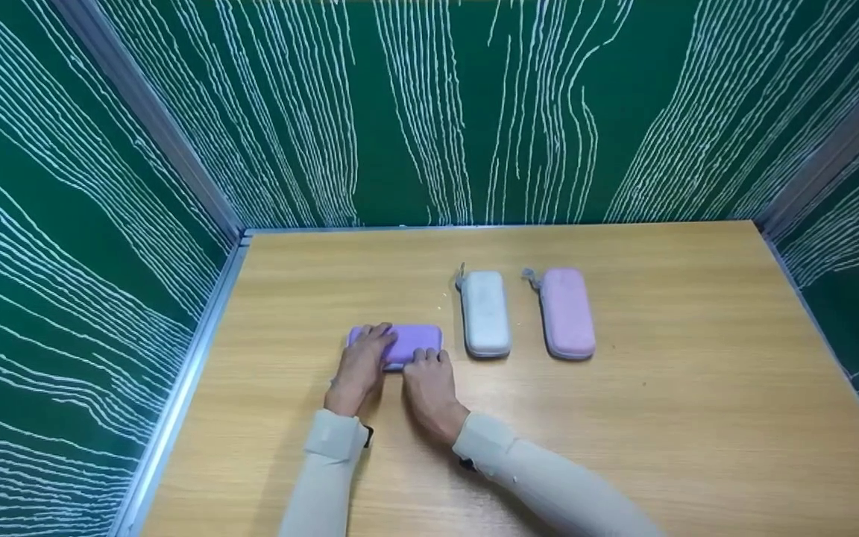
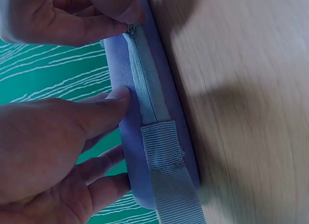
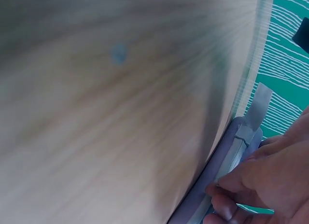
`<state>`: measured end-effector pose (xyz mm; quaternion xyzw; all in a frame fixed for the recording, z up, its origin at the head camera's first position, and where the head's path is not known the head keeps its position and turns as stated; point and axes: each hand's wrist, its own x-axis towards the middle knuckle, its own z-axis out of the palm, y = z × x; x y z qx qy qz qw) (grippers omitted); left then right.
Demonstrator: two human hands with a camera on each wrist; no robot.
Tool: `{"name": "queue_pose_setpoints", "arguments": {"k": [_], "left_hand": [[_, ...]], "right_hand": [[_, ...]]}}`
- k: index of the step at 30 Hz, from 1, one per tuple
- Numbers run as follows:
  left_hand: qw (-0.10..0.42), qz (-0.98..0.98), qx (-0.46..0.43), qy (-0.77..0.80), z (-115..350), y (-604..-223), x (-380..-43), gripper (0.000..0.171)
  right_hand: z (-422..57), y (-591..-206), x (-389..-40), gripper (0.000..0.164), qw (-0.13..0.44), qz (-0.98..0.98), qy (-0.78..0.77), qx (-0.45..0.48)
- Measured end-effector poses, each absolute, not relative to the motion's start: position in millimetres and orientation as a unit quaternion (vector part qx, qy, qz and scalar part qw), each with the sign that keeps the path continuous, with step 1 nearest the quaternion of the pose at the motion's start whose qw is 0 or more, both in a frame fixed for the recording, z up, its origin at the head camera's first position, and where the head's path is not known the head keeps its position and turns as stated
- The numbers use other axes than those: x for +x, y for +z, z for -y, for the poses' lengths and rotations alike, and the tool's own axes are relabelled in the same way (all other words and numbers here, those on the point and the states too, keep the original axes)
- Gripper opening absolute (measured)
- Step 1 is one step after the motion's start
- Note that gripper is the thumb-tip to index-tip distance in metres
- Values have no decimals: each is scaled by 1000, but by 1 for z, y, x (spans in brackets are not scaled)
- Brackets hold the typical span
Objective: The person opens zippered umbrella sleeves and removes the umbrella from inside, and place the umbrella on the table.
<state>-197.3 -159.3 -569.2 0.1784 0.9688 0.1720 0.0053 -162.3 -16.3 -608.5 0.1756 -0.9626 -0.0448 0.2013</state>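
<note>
A purple zip case (image 1: pixel 418 339) lies crosswise on the table, left of the middle. My left hand (image 1: pixel 361 364) holds its left part, thumb against the side and fingers over the top. At the case's near edge, my right hand (image 1: pixel 431 384) has its fingers curled and pinches the zipper pull (image 2: pixel 131 29), which the left wrist view shows. Between that pull and the ribbed grey strap (image 2: pixel 162 144) at the case's end, the pale zipper (image 2: pixel 148 81) looks closed. The right hand's fingers partly cover the pull.
To the right on the wooden table (image 1: pixel 668 447), a light grey case (image 1: pixel 486 313) and a pink case (image 1: pixel 568 313) lie side by side, their straps at the far end. Green walls with white lines (image 1: pixel 414 112) border the table at the back and sides.
</note>
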Motion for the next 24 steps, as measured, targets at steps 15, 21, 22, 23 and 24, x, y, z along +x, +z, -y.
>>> {"name": "queue_pose_setpoints", "arguments": {"k": [15,21,22,23,24], "left_hand": [[-23,-966,196,170,162,-572,-200,40],[-20,-966,194,172,163,-572,-200,45],[-20,-965,195,176,163,-572,-200,44],[-19,-964,194,180,163,-572,-200,44],[-21,-964,194,181,163,-571,-199,44]], "right_hand": [[25,-609,-163,12,205,961,-33,185],[30,-607,-163,10,206,960,-38,183],[31,-607,-163,10,206,961,-38,182],[32,-607,-162,10,205,961,-38,181],[32,-606,-162,9,204,962,-38,180]]}}
